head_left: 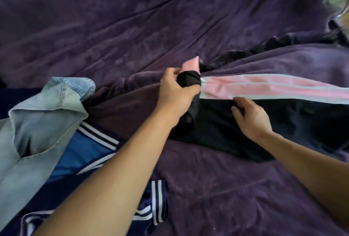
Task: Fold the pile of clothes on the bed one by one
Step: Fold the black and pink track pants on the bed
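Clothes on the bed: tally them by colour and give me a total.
Light-blue denim garment: 1
Blue and navy garment with white stripes: 1, as far as the folds show
Black garment with pink stripes: 1
Total: 3

No words, labels, brand names or numbers can be read anywhere in the view. The only markings are plain stripes. Pale bands run along the pink panel of the black garment [217, 122] toward 3 o'clock, and white bands edge the blue garment [85, 150] at 7 o'clock. Neither set carries any lettering.
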`<state>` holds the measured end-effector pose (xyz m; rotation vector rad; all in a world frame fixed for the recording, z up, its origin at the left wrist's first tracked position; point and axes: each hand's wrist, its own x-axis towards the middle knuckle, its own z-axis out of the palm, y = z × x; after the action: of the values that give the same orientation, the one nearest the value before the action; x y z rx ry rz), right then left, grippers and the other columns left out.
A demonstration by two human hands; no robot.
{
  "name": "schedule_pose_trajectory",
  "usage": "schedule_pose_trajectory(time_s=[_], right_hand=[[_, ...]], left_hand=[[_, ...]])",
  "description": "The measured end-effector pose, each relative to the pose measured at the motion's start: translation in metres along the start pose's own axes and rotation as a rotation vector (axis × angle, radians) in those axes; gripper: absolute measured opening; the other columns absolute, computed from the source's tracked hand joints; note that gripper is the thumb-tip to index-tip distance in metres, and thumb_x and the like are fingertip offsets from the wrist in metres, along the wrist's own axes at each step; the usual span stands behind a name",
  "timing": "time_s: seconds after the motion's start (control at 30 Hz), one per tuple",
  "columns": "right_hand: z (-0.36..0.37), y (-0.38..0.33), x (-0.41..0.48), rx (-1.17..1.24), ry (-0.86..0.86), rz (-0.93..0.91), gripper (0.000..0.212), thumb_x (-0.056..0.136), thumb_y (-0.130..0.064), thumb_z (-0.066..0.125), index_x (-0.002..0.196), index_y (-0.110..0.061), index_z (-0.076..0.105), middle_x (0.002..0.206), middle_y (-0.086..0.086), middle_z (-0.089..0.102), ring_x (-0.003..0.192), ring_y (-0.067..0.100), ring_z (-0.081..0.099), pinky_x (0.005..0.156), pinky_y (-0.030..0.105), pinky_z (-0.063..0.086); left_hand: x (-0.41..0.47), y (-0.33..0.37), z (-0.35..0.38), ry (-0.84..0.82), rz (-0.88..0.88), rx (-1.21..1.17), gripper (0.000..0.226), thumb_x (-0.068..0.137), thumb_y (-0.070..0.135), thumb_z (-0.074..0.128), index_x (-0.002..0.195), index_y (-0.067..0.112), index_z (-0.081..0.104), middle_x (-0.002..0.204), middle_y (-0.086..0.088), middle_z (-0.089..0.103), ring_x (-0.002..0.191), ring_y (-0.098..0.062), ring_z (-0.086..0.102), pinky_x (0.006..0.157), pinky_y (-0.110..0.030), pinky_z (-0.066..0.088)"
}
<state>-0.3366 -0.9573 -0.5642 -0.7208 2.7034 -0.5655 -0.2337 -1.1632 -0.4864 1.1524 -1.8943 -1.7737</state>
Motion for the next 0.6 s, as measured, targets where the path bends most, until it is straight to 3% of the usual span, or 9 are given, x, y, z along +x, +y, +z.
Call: schedule_pose_trajectory(time_s=[0.13,0.23,0.27,0.33,0.4,0.5,0.6], right_hand=[[-0.035,0.073,-0.006,0.050,0.056,0.086,0.036,0.092,-0.024,0.057,0.127,-0.020,0.057,0.118,0.003,0.066,0.107,0.026,0.062,0.087,0.038,0.050],[-0.054,0.122,-0.010,0.087,0.057,0.139,0.036,0.091,-0.020,0.057,0.128,-0.019,0.058,0.118,0.003,0.066,0.107,0.023,0.063,0.089,0.038,0.050],[-0.060,0.135,-0.013,0.097,0.052,0.150,0.036,0.091,-0.018,0.057,0.127,-0.018,0.058,0.118,0.003,0.066,0.105,0.024,0.063,0.089,0.038,0.050],[-0.069,0.152,-0.018,0.066,0.046,0.109,0.036,0.090,-0.014,0.057,0.127,-0.017,0.059,0.122,0.003,0.064,0.106,0.025,0.063,0.087,0.036,0.048],[-0.069,0.154,-0.021,0.000,0.056,-0.050,0.037,0.088,-0.010,0.059,0.125,-0.014,0.061,0.127,0.004,0.061,0.113,0.029,0.058,0.088,0.036,0.048],[-0.055,0.133,-0.015,-0.049,0.057,-0.298,0.047,0.083,-0.012,0.066,0.129,-0.012,0.060,0.140,0.013,0.051,0.129,0.034,0.047,0.091,0.044,0.047],[-0.025,0.109,-0.004,-0.218,-0.182,-0.361,0.064,0.091,-0.035,0.054,0.149,-0.022,0.031,0.158,0.017,0.020,0.146,0.036,0.016,0.106,0.049,0.032]], left_hand=[[-0.021,-0.006,0.108,-0.207,-0.017,0.147,0.053,0.074,0.021,0.074,0.118,0.026,0.045,0.097,0.016,0.053,0.090,-0.006,0.055,0.081,-0.024,0.044],[-0.032,-0.030,0.159,-0.387,-0.183,0.174,0.045,0.086,0.034,0.065,0.127,0.028,0.045,0.099,0.019,0.053,0.099,-0.006,0.056,0.084,-0.025,0.043],[-0.034,-0.039,0.166,-0.358,-0.188,0.242,0.038,0.091,0.034,0.058,0.126,0.025,0.048,0.101,0.016,0.056,0.103,-0.012,0.058,0.084,-0.027,0.045],[-0.034,-0.056,0.165,-0.232,-0.024,0.573,0.027,0.094,0.024,0.051,0.120,0.017,0.056,0.114,0.002,0.061,0.108,-0.023,0.057,0.084,-0.031,0.045],[-0.034,-0.071,0.157,-0.210,0.101,0.822,0.028,0.092,0.016,0.051,0.118,0.013,0.060,0.122,-0.005,0.057,0.112,-0.027,0.052,0.090,-0.039,0.045],[-0.036,-0.088,0.142,-0.194,0.121,0.848,0.030,0.087,0.007,0.057,0.116,0.009,0.065,0.117,-0.010,0.058,0.109,-0.030,0.054,0.095,-0.039,0.044],[-0.024,-0.097,0.118,0.211,0.074,0.915,0.038,0.080,0.014,0.067,0.118,0.010,0.062,0.120,-0.016,0.054,0.111,-0.037,0.050,0.092,-0.045,0.041]])
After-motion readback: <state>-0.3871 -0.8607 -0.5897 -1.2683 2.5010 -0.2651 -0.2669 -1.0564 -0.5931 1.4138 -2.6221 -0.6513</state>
